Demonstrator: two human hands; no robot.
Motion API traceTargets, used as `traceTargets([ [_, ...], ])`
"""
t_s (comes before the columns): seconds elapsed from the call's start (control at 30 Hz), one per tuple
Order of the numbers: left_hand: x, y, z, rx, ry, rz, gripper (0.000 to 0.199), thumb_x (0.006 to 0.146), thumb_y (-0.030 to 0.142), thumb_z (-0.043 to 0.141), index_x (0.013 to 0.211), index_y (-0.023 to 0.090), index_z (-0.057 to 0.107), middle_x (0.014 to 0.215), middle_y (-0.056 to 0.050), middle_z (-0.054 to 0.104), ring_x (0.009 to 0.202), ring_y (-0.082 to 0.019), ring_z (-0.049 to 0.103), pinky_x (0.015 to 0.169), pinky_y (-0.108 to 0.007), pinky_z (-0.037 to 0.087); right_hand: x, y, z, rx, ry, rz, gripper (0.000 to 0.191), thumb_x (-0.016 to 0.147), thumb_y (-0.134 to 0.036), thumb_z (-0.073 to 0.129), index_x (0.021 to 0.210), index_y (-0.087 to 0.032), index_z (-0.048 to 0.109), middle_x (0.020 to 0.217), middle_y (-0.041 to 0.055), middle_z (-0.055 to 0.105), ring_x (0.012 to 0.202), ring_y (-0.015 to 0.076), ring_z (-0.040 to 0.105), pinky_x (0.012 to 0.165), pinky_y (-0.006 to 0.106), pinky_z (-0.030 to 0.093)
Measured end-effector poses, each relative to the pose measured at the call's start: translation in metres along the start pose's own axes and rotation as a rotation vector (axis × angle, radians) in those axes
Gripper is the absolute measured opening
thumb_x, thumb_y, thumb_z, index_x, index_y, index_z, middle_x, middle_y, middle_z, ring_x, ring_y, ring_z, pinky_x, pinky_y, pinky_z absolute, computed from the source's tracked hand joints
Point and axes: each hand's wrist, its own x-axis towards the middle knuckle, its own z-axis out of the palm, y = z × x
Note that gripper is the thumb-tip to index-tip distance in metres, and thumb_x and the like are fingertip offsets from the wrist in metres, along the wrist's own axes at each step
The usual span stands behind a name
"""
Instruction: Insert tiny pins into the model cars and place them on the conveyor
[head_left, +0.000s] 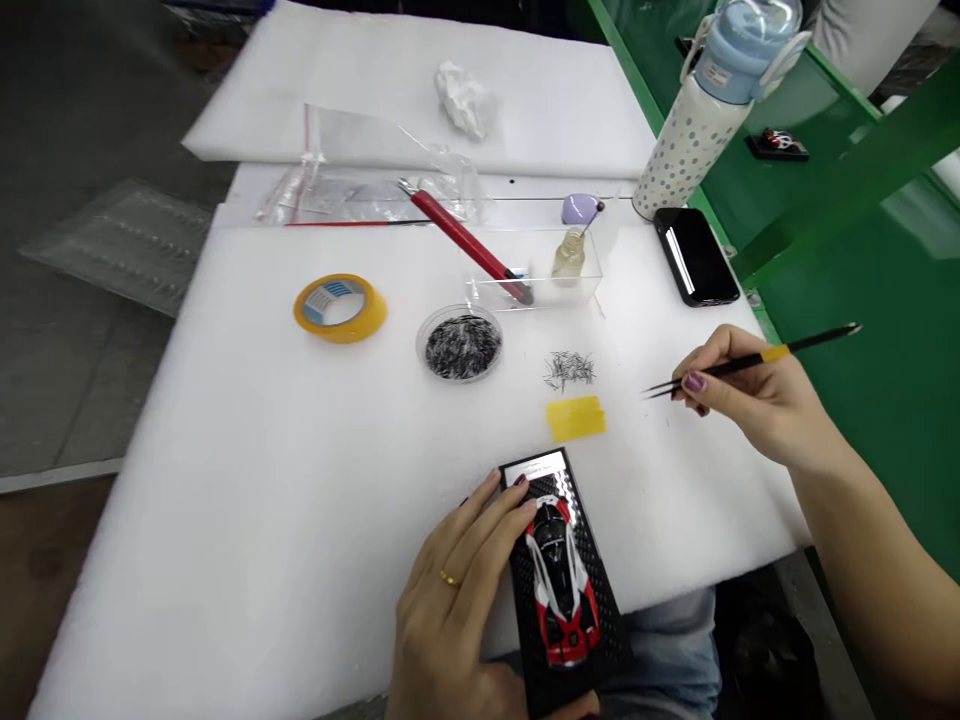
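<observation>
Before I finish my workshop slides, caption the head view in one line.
Left hand holding a black rectangular base bearing a red-and-white model car; right hand holding slim black tweezers.

The model car [559,575] looks glossy, its base [611,645] textured plastic.

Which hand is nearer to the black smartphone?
Right. The right hand, holding tweezers, is just this side of the smartphone; the left hand is farther off, holding the model car's base.
</observation>
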Motion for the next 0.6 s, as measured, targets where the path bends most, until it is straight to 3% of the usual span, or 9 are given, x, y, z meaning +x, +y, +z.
traceTargets([
  [0.17,-0.001,-0.001,0.001,-0.029,-0.007,-0.005,0.097,0.08,0.078,0.065,0.142,0.006,0.053,0.141,-0.02,0.064,0.142,-0.033,0.054,0.12,-0.04,0.042,-0.032,0.012,-0.008,-0.14,-0.094,-0.18,0.011,0.101,-0.025,0.064,0.093,-0.024,0.057,0.081,0.0001,0.061,0.066,0.013,0.061,0.055,0.025,0.054],
  [0.3,-0.003,0.001,-0.001,-0.021,-0.032,-0.028,0.096,0.077,0.077,0.068,0.14,0.006,0.055,0.14,-0.02,0.064,0.141,-0.033,0.054,0.121,-0.039,0.041,-0.041,0.019,-0.003,-0.319,-0.115,-0.304,0.015,0.099,-0.014,0.06,0.098,-0.026,0.051,0.081,-0.0008,0.062,0.07,0.0141,0.061,0.057,0.026,0.049],
  [0.6,-0.001,-0.001,-0.001,-0.029,-0.03,-0.051,0.098,0.074,0.079,0.069,0.143,0.01,0.055,0.142,-0.018,0.065,0.138,-0.035,0.057,0.118,-0.043,0.045,-0.038,0.025,0.001,-0.328,-0.062,-0.305,0.014,0.095,-0.015,0.066,0.095,-0.026,0.057,0.077,-0.001,0.065,0.062,0.0152,0.059,0.053,0.03,0.044],
])
